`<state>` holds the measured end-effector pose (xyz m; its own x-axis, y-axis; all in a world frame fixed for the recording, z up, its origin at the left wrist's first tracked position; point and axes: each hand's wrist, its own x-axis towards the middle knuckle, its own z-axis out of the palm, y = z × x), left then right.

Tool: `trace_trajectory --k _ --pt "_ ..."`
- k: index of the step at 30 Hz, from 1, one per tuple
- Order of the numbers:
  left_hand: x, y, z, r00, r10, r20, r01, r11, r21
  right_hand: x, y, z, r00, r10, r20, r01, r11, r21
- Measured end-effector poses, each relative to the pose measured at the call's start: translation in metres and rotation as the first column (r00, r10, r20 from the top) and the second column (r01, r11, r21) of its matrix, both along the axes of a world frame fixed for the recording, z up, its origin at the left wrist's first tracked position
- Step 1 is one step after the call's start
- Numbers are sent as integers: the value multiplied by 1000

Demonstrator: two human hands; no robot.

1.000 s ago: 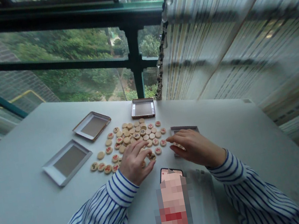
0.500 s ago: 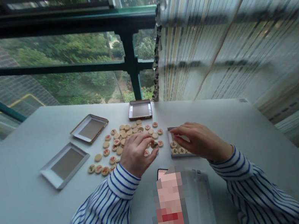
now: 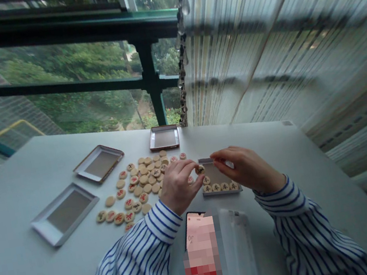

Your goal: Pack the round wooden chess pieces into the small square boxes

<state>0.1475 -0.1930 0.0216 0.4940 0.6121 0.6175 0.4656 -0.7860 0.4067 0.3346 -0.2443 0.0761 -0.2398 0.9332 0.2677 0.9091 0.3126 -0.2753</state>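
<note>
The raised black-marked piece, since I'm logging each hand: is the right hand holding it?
No, the left hand holds the raised black-marked piece, and the right hand is apart from it.

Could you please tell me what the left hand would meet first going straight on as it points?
Probably the open box holding Chinese chess pieces; depth is unclear, so the left hand might pass above it and meet the right hand.

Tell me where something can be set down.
Bare: the table between the right sleeve and the curtain, and the left front, between the nearest left tray and the left sleeve. Crowded: the middle, with loose round pieces, the left hand, the phone and the partly filled tray.
</note>
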Motion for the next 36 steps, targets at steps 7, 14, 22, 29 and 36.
trace_trajectory --k 7,14,22,29,36 --pt "8 1 -13 996 22 84 -21 1000 -13 3 3 -6 999 -15 -29 14 1000 -25" --pt "8 -4 -29 991 33 132 -37 999 31 -2 7 -16 996 45 -82 -54 992 -113" --pt "11 -7 -31 989 21 144 -25 999 29 -9 8 -16 969 92 -229 -144 963 -226" --pt "11 -11 -31 967 -27 253 80 976 -202 -6 10 -20 952 93 -293 -169 954 -247" --pt "16 -13 -33 864 161 478 229 719 -656 -4 11 -23 958 108 -267 -164 966 -198"
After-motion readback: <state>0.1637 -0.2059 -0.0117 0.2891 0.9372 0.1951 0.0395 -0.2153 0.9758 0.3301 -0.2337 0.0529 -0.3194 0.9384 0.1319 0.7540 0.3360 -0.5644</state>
